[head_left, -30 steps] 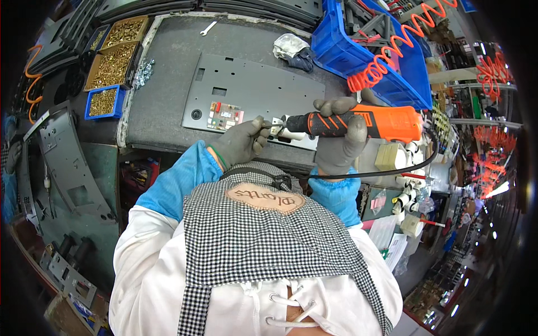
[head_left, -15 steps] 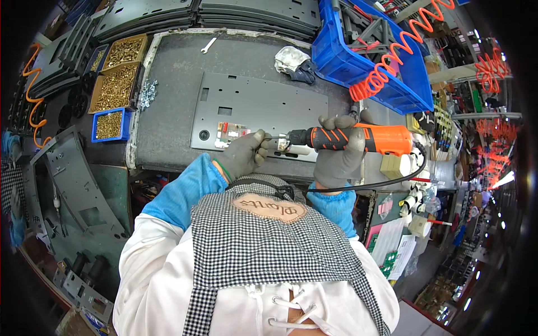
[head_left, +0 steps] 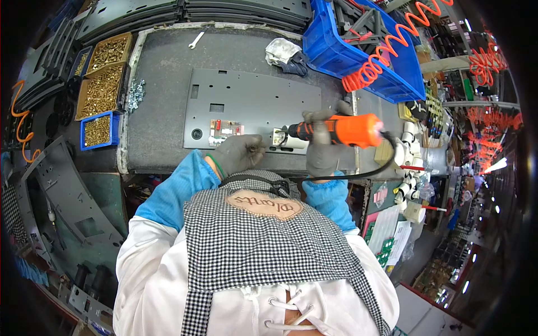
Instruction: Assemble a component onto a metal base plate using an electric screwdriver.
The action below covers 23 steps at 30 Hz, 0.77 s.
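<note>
A flat grey metal panel (head_left: 263, 98) with holes and cutouts lies on the bench in front of me. Near its front edge sit a small circuit board (head_left: 225, 129) with red parts and a white and metal part (head_left: 292, 143). My gloved right hand (head_left: 322, 148) is wrapped round an orange and black power screwdriver (head_left: 353, 130). Its black nose is over the white part; whether its tip touches is hard to see. My gloved left hand (head_left: 242, 152) hovers at the panel's front edge beside the board, fingers curled together; what they hold, if anything, is hidden.
Bins of brass fasteners (head_left: 101, 92) stand at the left, beside loose silver screws (head_left: 135, 95). An open-end wrench (head_left: 196, 40) and a crumpled cloth (head_left: 284, 54) lie behind the panel. At the back right are a blue crate (head_left: 412, 73) and a coiled orange hose (head_left: 358, 81).
The screwdriver's bit has come away from my left fingers, and the tool now tilts nose-down over the white part. My left hand has drawn slightly back toward me. The whole view has shifted a little.
</note>
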### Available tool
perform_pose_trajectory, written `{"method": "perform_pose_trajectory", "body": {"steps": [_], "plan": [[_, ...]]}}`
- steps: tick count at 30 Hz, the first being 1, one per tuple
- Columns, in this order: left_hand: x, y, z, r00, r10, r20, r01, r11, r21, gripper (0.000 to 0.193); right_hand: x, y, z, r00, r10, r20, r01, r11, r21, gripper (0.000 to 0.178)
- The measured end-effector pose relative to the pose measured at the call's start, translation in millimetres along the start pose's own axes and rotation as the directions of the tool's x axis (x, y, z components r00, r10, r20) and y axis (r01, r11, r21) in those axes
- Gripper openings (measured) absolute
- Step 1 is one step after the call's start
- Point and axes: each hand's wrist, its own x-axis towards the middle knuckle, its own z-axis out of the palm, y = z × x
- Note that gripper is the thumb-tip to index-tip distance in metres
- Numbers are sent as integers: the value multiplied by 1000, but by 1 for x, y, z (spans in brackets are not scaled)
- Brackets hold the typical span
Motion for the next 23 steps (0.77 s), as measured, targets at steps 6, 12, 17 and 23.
{"method": "perform_pose_trajectory", "body": {"steps": [6, 12, 17, 23], "plan": [[0, 1, -13, 990, 44, 136, -39, 998, -39, 38, -9, 7, 7, 991, 29, 134, -17, 996, -84, 67], [-8, 7, -6, 995, 27, 100, -33, 998, 61, 33, 3, 8, 6, 989, 84, 124, -65, 986, -154, 68], [7, 3, -15, 997, 64, 50, -73, 976, 205, 31, 11, 13, 5, 978, 143, 152, -120, 981, -154, 64], [23, 2, -10, 998, 62, 10, -62, 970, 233, 36, 14, 20, 5, 972, 171, 160, -140, 972, -188, 62]]}}
